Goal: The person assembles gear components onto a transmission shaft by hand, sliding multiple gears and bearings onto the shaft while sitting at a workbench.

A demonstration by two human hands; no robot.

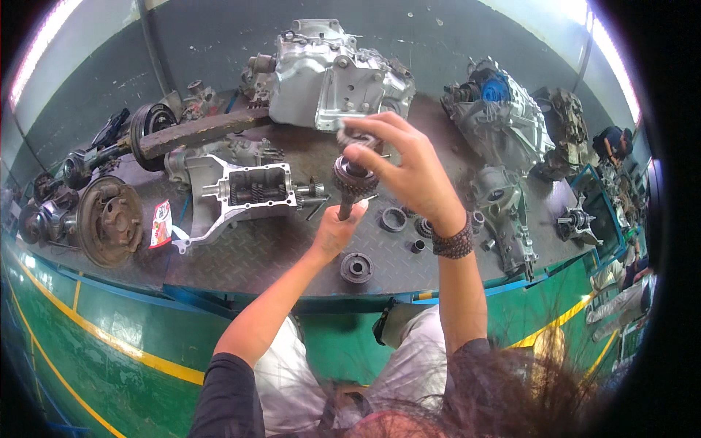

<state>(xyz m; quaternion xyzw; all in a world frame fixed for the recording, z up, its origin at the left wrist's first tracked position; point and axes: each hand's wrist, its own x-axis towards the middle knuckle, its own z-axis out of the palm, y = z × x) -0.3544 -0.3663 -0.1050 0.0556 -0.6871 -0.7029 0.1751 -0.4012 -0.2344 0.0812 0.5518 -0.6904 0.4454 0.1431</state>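
Note:
My left hand (337, 232) is wrapped round the lower end of a transmission shaft (346, 207), holding it upright above the bench. A toothed gear (353, 177) sits partway up the shaft. At the shaft's upper end my right hand (412, 169), with a dark beaded bracelet on its wrist, grips a metal gear ring (356, 137) between thumb and fingers. The ring and fingertips are slightly blurred, so how far it sits on the shaft cannot be told. Below the hands lie a round splined hub (356, 268), a ring (393, 219) and a small bushing (417, 247).
An opened gearbox housing (255, 187) with gears inside lies left on the metal bench (241, 255). A large silver transmission case (307, 80) stands behind, another with a blue part (504, 109) to the right. A rusty brake drum assembly (109, 221) sits far left.

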